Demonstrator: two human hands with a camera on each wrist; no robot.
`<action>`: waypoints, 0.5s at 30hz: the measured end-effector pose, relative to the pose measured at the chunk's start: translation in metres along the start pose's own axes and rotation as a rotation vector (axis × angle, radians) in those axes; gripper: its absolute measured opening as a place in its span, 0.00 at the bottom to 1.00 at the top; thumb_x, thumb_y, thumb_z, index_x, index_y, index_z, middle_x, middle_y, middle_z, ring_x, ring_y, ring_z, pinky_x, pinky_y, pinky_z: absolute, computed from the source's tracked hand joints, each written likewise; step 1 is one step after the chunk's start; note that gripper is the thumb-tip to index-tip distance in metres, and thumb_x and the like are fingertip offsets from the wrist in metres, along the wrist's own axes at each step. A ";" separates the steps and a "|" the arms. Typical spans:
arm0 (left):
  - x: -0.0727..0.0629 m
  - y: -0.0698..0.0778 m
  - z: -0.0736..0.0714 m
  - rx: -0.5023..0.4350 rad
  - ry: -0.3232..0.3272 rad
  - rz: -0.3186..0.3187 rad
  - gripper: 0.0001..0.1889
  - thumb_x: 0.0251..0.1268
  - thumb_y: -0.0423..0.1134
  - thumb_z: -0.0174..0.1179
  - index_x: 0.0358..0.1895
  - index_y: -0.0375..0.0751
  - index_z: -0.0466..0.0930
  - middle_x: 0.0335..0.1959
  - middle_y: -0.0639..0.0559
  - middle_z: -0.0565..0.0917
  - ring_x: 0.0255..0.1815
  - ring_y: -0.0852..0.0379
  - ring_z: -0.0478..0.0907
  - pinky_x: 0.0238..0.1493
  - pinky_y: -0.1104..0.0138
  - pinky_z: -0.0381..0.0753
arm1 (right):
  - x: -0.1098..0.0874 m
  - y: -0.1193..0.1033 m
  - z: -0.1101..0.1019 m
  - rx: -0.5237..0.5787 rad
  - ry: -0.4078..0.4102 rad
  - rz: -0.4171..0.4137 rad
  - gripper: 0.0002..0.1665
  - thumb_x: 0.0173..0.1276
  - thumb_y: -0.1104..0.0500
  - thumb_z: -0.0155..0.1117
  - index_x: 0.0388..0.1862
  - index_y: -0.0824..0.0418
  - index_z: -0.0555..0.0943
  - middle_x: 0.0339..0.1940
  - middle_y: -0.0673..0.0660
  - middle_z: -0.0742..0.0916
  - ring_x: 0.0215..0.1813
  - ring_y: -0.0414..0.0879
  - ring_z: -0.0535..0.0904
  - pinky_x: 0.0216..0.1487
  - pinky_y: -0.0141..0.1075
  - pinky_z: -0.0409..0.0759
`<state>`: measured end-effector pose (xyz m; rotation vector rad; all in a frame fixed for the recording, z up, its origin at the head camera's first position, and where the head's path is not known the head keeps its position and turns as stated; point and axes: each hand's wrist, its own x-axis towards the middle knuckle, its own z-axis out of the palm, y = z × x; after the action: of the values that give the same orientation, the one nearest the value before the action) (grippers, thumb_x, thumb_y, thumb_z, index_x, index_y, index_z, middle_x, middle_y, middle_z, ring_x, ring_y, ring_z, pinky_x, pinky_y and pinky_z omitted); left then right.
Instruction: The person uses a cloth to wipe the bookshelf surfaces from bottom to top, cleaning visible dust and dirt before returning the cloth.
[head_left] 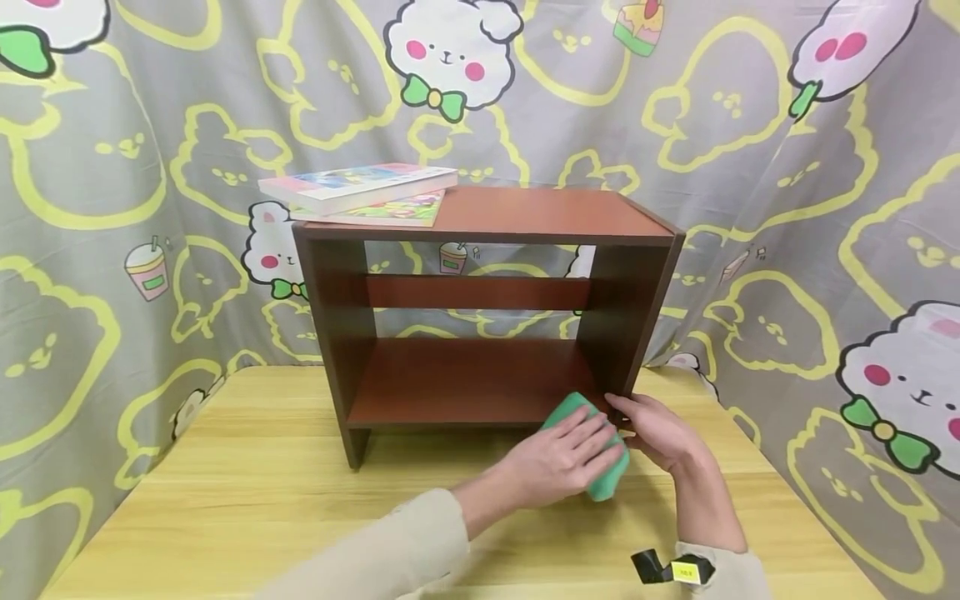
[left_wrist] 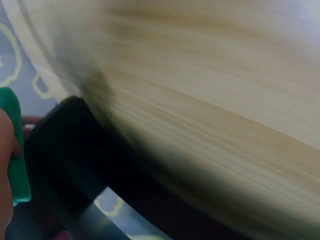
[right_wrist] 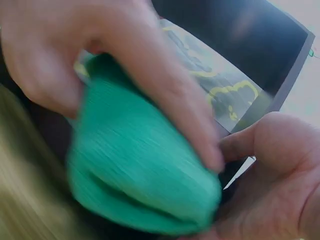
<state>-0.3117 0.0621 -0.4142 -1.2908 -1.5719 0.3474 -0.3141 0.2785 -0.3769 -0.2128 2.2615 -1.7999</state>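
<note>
While our left hand (head_left: 558, 462) holds a folded green cloth (head_left: 607, 486) in its fingers at the front right corner of the brown wooden shelf unit (head_left: 465, 379), our right hand's fingers (head_left: 648, 412) grip its edge.

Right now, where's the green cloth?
In the head view, the cloth is in the left hand, at the lower right front of the shelf, beside the right hand.

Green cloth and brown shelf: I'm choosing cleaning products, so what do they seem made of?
Green cloth: probably microfibre or similar textile, matte, given its soft folds and fine ribbed texture. Brown shelf: likely laminated board, smooth with slight sheen, judging by flat, even panels and dark edging; solid wood possible.
</note>
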 end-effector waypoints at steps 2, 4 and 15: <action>0.009 0.005 0.005 0.021 0.006 0.014 0.20 0.76 0.37 0.45 0.63 0.50 0.81 0.62 0.51 0.84 0.66 0.52 0.78 0.72 0.57 0.71 | 0.000 0.000 0.002 0.003 0.011 0.005 0.27 0.83 0.50 0.42 0.59 0.74 0.70 0.44 0.54 0.83 0.45 0.42 0.81 0.49 0.38 0.82; 0.015 0.009 0.008 0.028 -0.005 0.019 0.20 0.76 0.37 0.45 0.62 0.51 0.81 0.62 0.52 0.84 0.66 0.53 0.78 0.72 0.58 0.71 | 0.000 -0.001 0.003 -0.025 0.044 0.006 0.24 0.83 0.50 0.42 0.51 0.71 0.74 0.37 0.52 0.82 0.40 0.42 0.81 0.45 0.36 0.82; 0.007 0.012 0.012 0.014 -0.064 0.009 0.19 0.76 0.37 0.47 0.63 0.52 0.81 0.62 0.53 0.83 0.67 0.53 0.78 0.74 0.58 0.69 | 0.006 -0.004 0.018 -0.243 0.353 0.016 0.20 0.75 0.55 0.47 0.35 0.68 0.81 0.27 0.52 0.81 0.32 0.44 0.78 0.35 0.35 0.80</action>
<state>-0.3141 0.0771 -0.4244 -1.2877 -1.6145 0.4086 -0.3147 0.2594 -0.3770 0.0902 2.7161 -1.6578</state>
